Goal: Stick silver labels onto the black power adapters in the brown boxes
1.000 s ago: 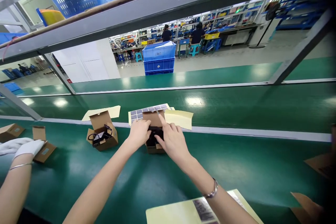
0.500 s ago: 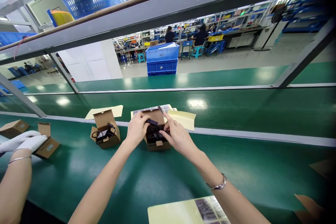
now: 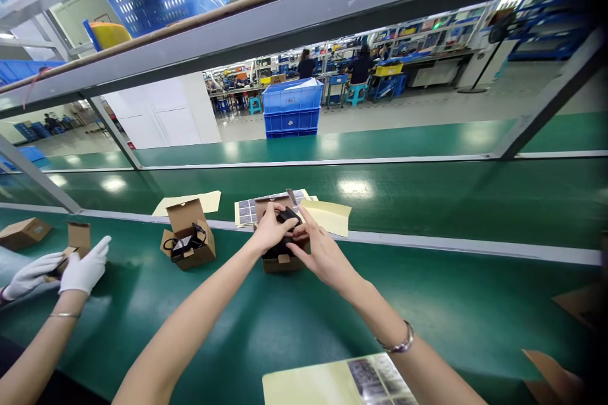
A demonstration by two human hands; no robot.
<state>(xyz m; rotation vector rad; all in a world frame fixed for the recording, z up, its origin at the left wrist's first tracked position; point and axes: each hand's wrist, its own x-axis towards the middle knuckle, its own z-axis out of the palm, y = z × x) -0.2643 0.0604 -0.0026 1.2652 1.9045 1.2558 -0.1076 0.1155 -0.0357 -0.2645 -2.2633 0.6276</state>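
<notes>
1. Far left: a closed carton [image 3: 25, 233] lies on the green table [image 3: 213, 335]. Just nearer, a co-worker's white-gloved hands [image 3: 83, 272] are at a second carton [image 3: 78, 236] with a raised flap.
2. Left of centre: an open carton [image 3: 197, 258] contains a coiled black cable [image 3: 178, 248]. A pale yellow sheet [image 3: 192, 202] lies beyond it.
3. Centre: the person's left hand [image 3: 270, 231] grasps a black device [image 3: 289, 216] between thumb and fingers. The device is above an open carton [image 3: 280, 265], tilted, in front of its raised lid.
4. Just right: the right hand [image 3: 323, 254] has its index finger extended beside a narrow dark strip [image 3: 291, 197]. Its other fingers are at the device; whether they grip it or the strip cannot be told.
5. Step in hand (judged): handling the device over the carton with both hands.
6. Next move (judged): calls for a steady left-hand pinch, with the strip clear of the lid.
7. Near right: a label sheet [image 3: 306, 385] lies partly behind the right forearm.
</notes>
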